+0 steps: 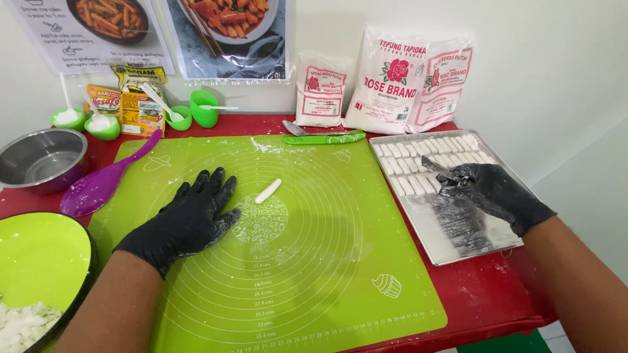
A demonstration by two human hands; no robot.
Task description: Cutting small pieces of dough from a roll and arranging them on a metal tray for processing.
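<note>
Red tabletop (484, 294), white wall, green mat (314, 261) at centre.
Our left hand (190, 219) spreads flat on it; our right hand (487, 189) pinches a blade (435, 167) over the tray (458, 252).

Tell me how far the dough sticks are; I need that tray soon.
Done: rows of white sticks fill the far half of the metal tray. In hand: the right hand is over the tray, the left hand flat on the green mat. Left: one stick on the mat, dough pieces in the bowl.
</note>
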